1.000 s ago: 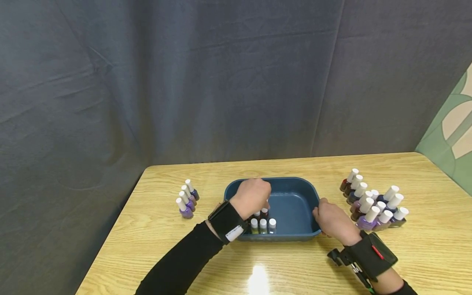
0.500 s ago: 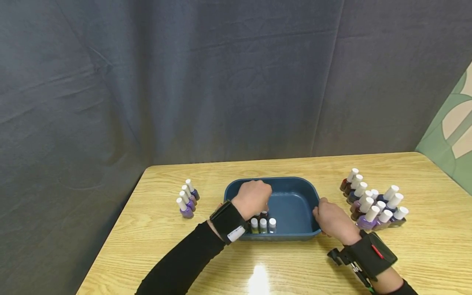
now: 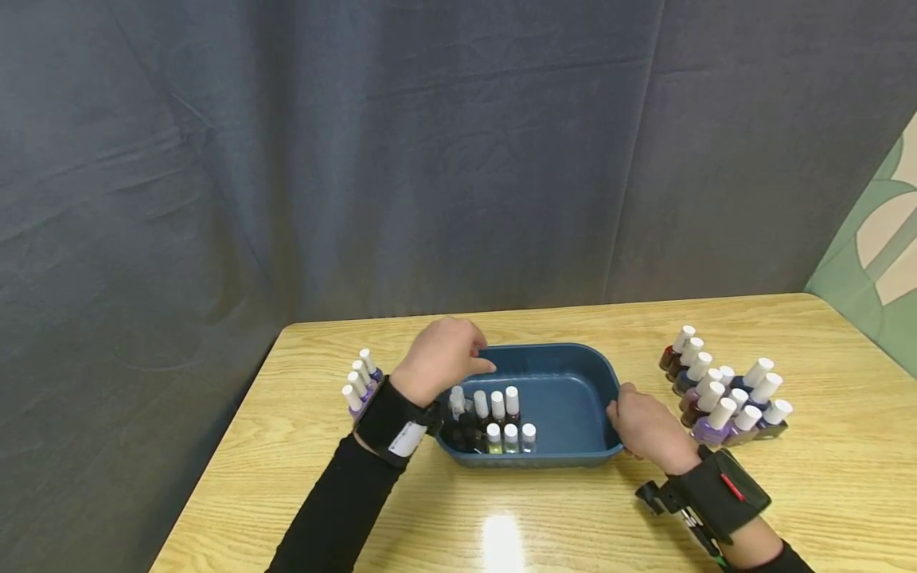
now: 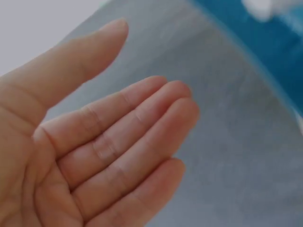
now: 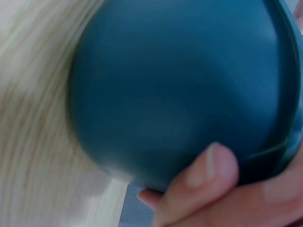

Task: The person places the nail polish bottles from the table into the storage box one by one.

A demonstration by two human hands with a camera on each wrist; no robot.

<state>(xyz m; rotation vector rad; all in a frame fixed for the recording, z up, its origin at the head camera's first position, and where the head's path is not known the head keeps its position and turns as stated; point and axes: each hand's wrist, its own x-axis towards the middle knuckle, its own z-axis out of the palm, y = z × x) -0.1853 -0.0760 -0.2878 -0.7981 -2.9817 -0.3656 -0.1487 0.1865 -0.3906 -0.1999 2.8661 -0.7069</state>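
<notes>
A dark blue plastic tray (image 3: 573, 398) stands in the middle of the table. Several white-capped nail polish bottles (image 3: 512, 403) stand upright in its left part, in two rows. My left hand (image 3: 442, 360) hovers over the tray's back left rim, holding nothing; in the left wrist view its palm and straightened fingers (image 4: 137, 132) show. At the right end, my right hand (image 3: 648, 430) grips the rim, and the right wrist view shows its fingers (image 5: 199, 184) against the tray's outer wall. The left wrist partly hides the tray's front left corner.
Left of the tray, several purple and blue nail polish bottles (image 3: 367, 362) form a slanting row, partly behind the left wrist. A larger group of nail polish bottles (image 3: 716, 422) stands to the right, near the right hand. A grey curtain (image 3: 458, 159) hangs behind the table (image 3: 322, 493).
My left hand has lifted off the bottles in the tray and moved left and back, its fingers loosening. The back row of caps is now uncovered. The right hand stays on the rim.
</notes>
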